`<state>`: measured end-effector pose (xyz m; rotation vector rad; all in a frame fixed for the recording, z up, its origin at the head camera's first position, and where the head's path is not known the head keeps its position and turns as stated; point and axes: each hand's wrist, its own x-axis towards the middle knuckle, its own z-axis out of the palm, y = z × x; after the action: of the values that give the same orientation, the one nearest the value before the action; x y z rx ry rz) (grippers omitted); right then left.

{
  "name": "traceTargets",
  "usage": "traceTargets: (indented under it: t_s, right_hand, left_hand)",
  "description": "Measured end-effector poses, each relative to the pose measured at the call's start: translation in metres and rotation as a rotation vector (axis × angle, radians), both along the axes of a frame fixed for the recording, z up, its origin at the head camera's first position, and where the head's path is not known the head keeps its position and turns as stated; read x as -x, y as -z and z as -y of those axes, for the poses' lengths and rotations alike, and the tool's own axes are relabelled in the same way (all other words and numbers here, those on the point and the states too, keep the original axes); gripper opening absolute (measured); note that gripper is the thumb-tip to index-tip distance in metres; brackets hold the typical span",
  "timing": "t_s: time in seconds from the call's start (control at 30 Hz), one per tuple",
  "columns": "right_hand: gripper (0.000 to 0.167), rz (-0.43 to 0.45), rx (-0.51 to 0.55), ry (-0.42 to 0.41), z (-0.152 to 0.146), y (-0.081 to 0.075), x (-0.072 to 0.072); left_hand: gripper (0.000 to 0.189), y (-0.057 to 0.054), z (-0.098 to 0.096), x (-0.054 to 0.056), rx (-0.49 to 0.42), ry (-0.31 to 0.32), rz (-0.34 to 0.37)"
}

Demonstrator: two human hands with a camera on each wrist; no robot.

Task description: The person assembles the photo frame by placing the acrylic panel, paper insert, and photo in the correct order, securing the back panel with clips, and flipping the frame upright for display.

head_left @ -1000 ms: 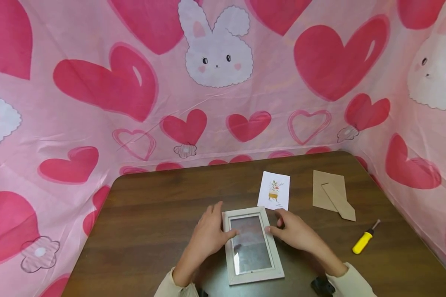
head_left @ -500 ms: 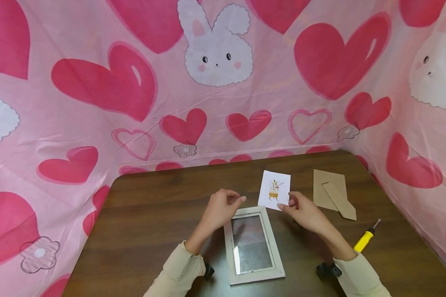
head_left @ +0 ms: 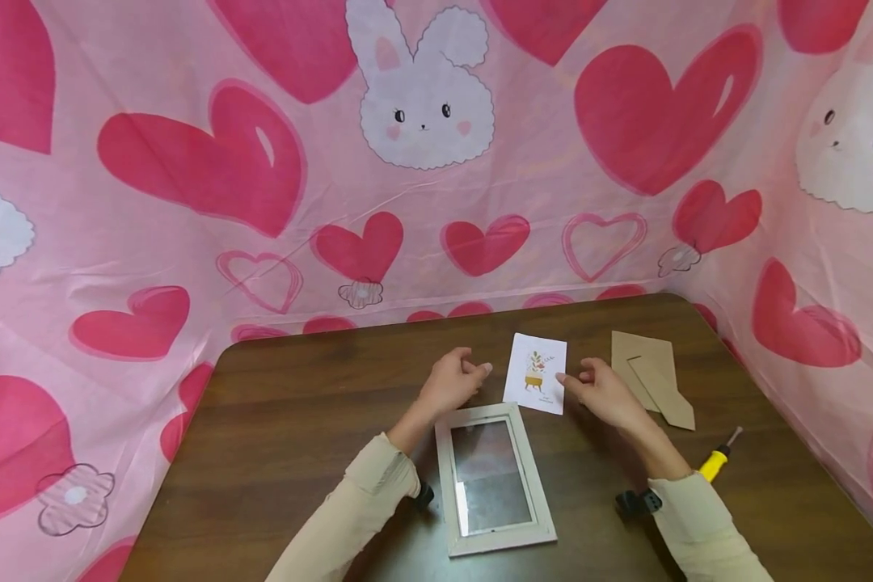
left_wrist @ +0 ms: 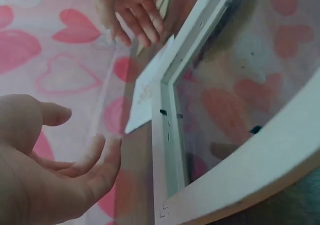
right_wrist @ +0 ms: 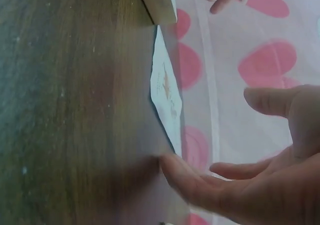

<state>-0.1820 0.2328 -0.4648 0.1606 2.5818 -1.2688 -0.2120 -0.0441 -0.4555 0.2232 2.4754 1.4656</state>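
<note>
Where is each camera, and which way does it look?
Head: on the head, facing forward and down at the frame and card; left hand, right hand, sleeves show.
Left wrist: worn there, facing the frame; both hands show.
Right wrist: worn there, facing across the table at the card; both hands show.
Shared: both wrist views show the card.

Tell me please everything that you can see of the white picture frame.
The white picture frame is rectangular, with sides that look like painted wood and a stepped inner edge bearing small dark tabs. Its clear, glossy pane, perhaps glass or plastic, reflects pink hearts in the left wrist view. It lies flat on the brown table, slightly turned. The left hand is near its far left corner without gripping it; whether the card touches its far edge is unclear.
</note>
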Motion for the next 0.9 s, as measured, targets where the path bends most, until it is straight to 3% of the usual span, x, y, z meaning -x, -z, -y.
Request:
traceTargets:
  t_s: [0.13,0.27,0.43,0.63,0.9]
  right_hand:
    - [0.080,0.057,0.126,0.064,-0.005,0.000,0.012]
    - [0.080,0.141,0.286,0.107,-0.012,-0.003,0.023]
    - [0.084,0.177,0.374,0.111,-0.017,-0.005,0.031]
    - [0.076,0.175,0.369,0.117,-0.012,-0.004,0.035]
    - [0.072,0.177,0.389,0.166,-0.002,-0.004,0.042]
  left_hand:
    - [0.061,0.005,-0.007,0.018,-0.165,-0.007,0.168]
    - [0.046,0.010,-0.013,0.033,-0.255,-0.079,0.280]
    - [0.048,0.014,-0.024,0.042,-0.320,-0.151,0.327]
    - [0.052,0.017,-0.042,0.050,-0.370,-0.224,0.390]
    - [0.056,0.017,-0.060,0.049,-0.385,-0.268,0.440]
